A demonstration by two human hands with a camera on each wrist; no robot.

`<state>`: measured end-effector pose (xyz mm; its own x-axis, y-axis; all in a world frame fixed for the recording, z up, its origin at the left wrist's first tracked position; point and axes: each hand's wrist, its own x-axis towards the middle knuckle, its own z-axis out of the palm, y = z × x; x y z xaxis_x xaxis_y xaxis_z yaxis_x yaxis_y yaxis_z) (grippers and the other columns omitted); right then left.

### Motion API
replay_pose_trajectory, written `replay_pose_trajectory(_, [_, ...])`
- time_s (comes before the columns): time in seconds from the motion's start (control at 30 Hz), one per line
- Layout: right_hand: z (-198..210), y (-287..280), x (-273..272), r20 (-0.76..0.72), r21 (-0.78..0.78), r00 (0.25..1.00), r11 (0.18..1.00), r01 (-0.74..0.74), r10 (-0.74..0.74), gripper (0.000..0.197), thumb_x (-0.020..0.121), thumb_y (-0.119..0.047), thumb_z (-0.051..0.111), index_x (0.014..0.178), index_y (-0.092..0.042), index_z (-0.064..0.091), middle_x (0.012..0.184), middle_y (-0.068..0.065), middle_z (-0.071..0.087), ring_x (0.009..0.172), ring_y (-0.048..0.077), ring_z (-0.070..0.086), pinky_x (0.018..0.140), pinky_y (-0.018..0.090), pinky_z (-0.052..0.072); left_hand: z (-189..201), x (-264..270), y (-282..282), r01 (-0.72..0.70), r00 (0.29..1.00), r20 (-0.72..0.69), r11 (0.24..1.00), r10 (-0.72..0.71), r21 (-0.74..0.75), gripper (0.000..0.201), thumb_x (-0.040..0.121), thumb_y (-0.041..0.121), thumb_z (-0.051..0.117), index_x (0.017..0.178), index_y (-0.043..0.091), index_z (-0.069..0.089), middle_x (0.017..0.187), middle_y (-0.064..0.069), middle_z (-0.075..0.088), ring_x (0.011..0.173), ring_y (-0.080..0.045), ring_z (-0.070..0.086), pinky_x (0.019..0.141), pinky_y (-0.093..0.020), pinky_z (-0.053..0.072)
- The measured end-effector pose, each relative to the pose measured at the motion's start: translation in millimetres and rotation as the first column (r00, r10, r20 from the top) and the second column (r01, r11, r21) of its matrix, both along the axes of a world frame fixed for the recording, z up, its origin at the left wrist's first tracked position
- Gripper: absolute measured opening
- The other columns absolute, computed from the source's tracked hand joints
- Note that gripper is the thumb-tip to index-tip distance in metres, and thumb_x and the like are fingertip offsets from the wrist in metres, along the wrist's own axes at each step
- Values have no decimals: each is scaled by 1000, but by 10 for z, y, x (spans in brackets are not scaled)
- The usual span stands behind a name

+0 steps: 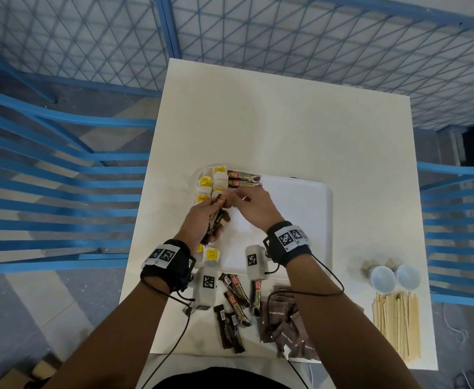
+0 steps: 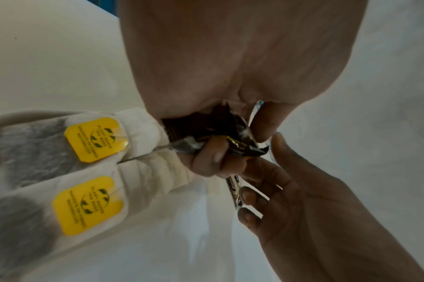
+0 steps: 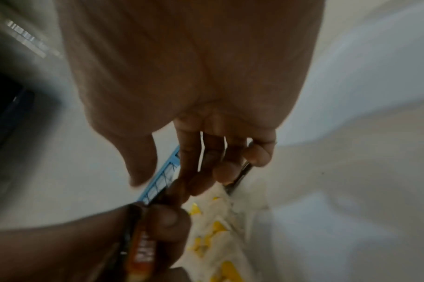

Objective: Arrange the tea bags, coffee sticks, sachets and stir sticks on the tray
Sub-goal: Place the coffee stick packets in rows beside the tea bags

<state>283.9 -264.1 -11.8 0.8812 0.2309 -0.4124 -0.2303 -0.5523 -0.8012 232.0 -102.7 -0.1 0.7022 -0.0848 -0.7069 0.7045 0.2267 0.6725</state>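
Tea bags mostly in, coffee sticks just getting started

On the tray (image 1: 314, 220), tea bags (image 1: 212, 183) fill the far-left corner in a neat block, and two coffee sticks (image 1: 244, 179) lie beside them along the far edge. The left hand (image 1: 202, 217) grips a small bunch of coffee sticks above the tray, and the right hand (image 1: 254, 204) pinches the top of that bunch, looks like it's pulling one out to lay next. Still loose on the counter (image 1: 258, 122): more coffee sticks (image 1: 234, 304) near me, a pile of brown sachets (image 1: 286, 327), the stir sticks (image 1: 397, 321) off right, and a tea bag or two (image 1: 212, 255) at the tray's near-left edge. I'd say under halfway done.
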Motion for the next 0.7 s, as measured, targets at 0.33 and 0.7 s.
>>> replay_pose_trajectory(0.33, [160, -48, -90, -200, 342, 932, 870, 355, -302, 5, 95, -15, 67, 98, -12, 65, 93, 6, 75, 80, 17, 70, 65, 27, 47, -21, -142, -77, 89, 988, 111, 987, -104, 130, 32, 105, 34, 57, 106, 5, 70, 81, -6, 67, 51, -23, 44, 48, -27, 28])
replay_pose_trajectory(0.7, [232, -17, -241, -158, 303, 954, 907, 293, -255, 13, 97, -23, 66, 108, -17, 68, 80, 11, 66, 56, 22, 58, 47, 30, 44, 53, -131, -90, -104, 992, 89, 972, 87, 212, 36, 97, 47, 66, 99, 12, 73, 79, -1, 66, 40, -19, 37, 40, -23, 25])
